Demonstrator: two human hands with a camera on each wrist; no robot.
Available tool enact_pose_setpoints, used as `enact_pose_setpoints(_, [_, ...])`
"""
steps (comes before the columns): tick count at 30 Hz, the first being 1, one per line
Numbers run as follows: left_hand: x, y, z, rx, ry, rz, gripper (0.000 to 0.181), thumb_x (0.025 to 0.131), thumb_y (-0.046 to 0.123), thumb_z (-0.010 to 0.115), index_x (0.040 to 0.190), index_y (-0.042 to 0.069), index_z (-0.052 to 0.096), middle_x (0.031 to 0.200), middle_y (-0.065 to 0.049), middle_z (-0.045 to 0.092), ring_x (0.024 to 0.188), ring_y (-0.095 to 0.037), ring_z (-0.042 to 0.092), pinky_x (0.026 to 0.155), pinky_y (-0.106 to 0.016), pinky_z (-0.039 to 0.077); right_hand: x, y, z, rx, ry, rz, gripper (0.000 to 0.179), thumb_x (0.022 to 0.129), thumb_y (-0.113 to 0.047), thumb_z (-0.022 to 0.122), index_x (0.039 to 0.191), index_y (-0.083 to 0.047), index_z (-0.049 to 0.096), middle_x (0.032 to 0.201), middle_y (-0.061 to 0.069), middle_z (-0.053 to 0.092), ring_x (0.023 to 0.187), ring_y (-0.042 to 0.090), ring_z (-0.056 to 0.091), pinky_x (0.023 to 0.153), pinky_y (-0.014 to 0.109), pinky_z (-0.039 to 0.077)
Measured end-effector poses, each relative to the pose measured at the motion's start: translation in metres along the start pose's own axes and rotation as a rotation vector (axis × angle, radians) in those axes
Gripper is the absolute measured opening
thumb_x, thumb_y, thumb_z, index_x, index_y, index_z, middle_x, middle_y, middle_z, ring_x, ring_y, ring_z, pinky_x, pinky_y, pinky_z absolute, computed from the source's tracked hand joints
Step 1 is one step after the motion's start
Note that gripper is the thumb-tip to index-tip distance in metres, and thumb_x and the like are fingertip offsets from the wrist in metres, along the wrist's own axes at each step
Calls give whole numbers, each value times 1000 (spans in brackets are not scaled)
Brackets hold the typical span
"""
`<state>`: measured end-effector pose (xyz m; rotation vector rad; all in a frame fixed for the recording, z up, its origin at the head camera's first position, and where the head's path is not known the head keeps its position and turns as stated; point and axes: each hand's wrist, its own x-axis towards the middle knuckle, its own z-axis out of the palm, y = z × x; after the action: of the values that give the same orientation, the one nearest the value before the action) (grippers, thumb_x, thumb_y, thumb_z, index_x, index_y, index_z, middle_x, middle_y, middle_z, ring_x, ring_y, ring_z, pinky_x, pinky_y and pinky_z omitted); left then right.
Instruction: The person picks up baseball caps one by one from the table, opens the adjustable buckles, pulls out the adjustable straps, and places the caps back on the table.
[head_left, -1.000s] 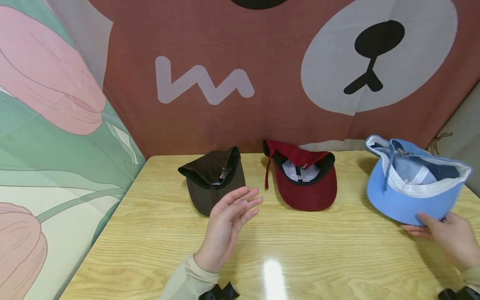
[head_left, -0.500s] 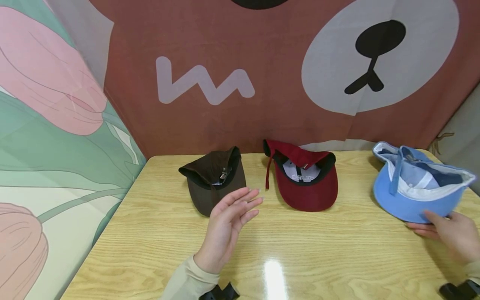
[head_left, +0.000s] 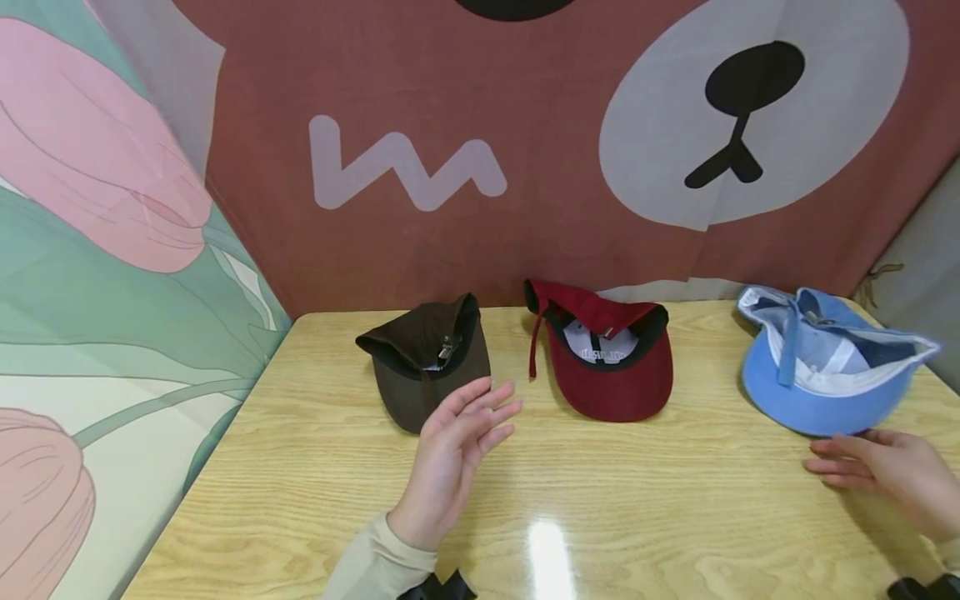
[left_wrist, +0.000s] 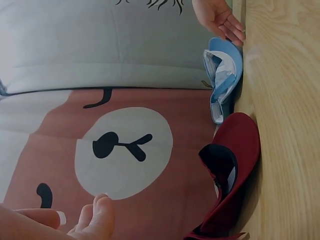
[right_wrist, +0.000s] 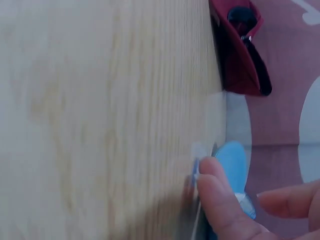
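Three caps lie upturned in a row along the table's back, brims toward me. At the right end is a light blue cap with a white inner band and a dangling strap. My right hand is just in front of its brim, fingers loosely extended. In the right wrist view a gap shows between the thumb and the fingers. My left hand hovers palm sideways with straight, relaxed fingers, holding nothing. Beyond its fingertips stands a dark brown cap, partly covered by the hand. A dark red cap sits in the middle.
The wood-grain table ends at the back against a hanging cloth printed with a bear's face. Another cloth with pink tulips hangs at the left, and a grey one at the right.
The blue cap has come down onto the table at the row's right end. My right hand has let go of its brim and drawn slightly toward me. The left hand stays put.
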<state>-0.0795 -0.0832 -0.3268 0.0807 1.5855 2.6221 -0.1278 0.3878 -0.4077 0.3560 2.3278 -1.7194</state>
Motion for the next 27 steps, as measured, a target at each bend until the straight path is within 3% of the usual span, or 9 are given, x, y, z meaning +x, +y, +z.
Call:
enact_pose_setpoints(4, [0, -2, -1, 15, 10, -2, 35, 96, 0, 46, 130, -4, 44, 131, -21, 56, 111, -23, 62, 91, -28, 50, -12, -1, 10, 57, -95, -72, 26, 102, -2, 39, 92, 3, 62, 81, -2, 72, 72, 15, 71, 64, 32, 57])
enact_pose_setpoints(6, [0, -3, -2, 22, 15, -5, 34, 96, 1, 47, 130, -4, 45, 131, -21, 56, 111, -23, 62, 91, -28, 50, -18, -6, 15, 10, -121, -79, 27, 103, -3, 38, 94, 5, 63, 84, 0, 72, 73, 16, 71, 65, 33, 57])
enact_pose_setpoints(9, [0, -3, -3, 34, 21, -8, 34, 96, 1, 46, 129, -4, 45, 132, -22, 55, 112, -24, 62, 91, -28, 49, -24, -19, 25, -137, -155, -52, 36, 105, -10, 35, 114, 22, 49, 93, 11, 72, 77, 16, 71, 68, 34, 57])
enact_pose_setpoints(12, [1, -4, -5, 60, 30, -13, 34, 97, 1, 45, 130, -5, 45, 133, -23, 54, 113, -25, 61, 92, -28, 49, -30, -32, 37, -256, -182, -33, 54, 106, -16, 34, 130, 31, 24, 104, 24, 68, 80, 17, 71, 70, 34, 57])
enact_pose_setpoints(15, [1, -4, -8, 108, 42, -16, 35, 97, 2, 45, 131, -7, 43, 131, -21, 56, 114, -25, 60, 93, -29, 47, -38, -44, 48, -353, -171, -65, 61, 107, -21, 34, 134, 30, 16, 107, 27, 66, 78, 13, 70, 67, 33, 56])
enact_pose_setpoints(20, [3, -1, -12, 200, 59, -14, 37, 97, 5, 48, 132, -8, 43, 129, -17, 59, 116, -25, 58, 96, -34, 44, -51, -57, 64, -507, -76, -231, 56, 106, -23, 40, 134, 24, 30, 107, 27, 66, 74, 1, 62, 61, 28, 50])
enact_pose_setpoints(24, [6, 3, -15, 297, 53, 8, 40, 98, 7, 47, 135, -9, 41, 134, -20, 55, 120, -27, 55, 102, -41, 40, -56, -64, 73, -624, 6, -401, 49, 103, -20, 48, 129, 21, 42, 109, 32, 63, 84, 20, 66, 61, 28, 50])
enact_pose_setpoints(27, [7, 5, -17, 394, 43, 50, 42, 100, 8, 45, 137, -9, 40, 138, -22, 51, 126, -30, 49, 105, -45, 36, -59, -67, 80, -675, 46, -500, 50, 102, -21, 52, 131, 19, 43, 118, 37, 56, 99, 47, 60, 73, 44, 53])
